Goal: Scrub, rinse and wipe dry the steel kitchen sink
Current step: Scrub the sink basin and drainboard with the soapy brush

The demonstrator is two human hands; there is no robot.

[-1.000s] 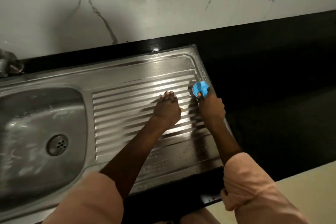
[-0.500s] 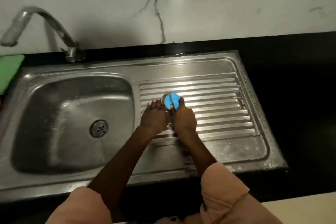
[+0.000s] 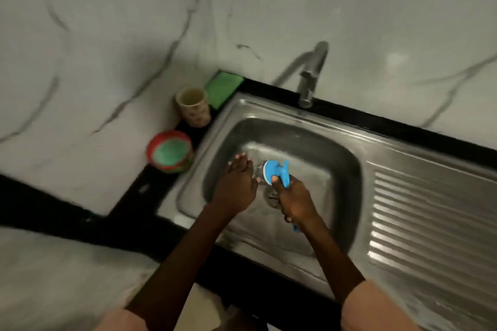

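Note:
The steel sink [image 3: 301, 126] has a deep basin on the left and a ribbed drainboard [image 3: 430, 223] on the right. My right hand [image 3: 294, 200] grips the handle of a blue scrub brush [image 3: 277, 170], whose round head is over the basin floor beside the drain [image 3: 271, 197], which the hand partly hides. My left hand [image 3: 238, 184] is held over the basin's left side with fingers straight and holds nothing. The picture is blurred by motion.
A steel tap [image 3: 309, 80] stands behind the basin. On the black counter left of the sink are a green sponge [image 3: 222, 86], a cream cup [image 3: 193, 107] and a red bowl with a green inside [image 3: 169, 152]. Marble walls meet in a corner there.
Both hands and the brush have moved left from the drainboard into the basin. The view has swung left, bringing the cup, bowl and wall corner into sight.

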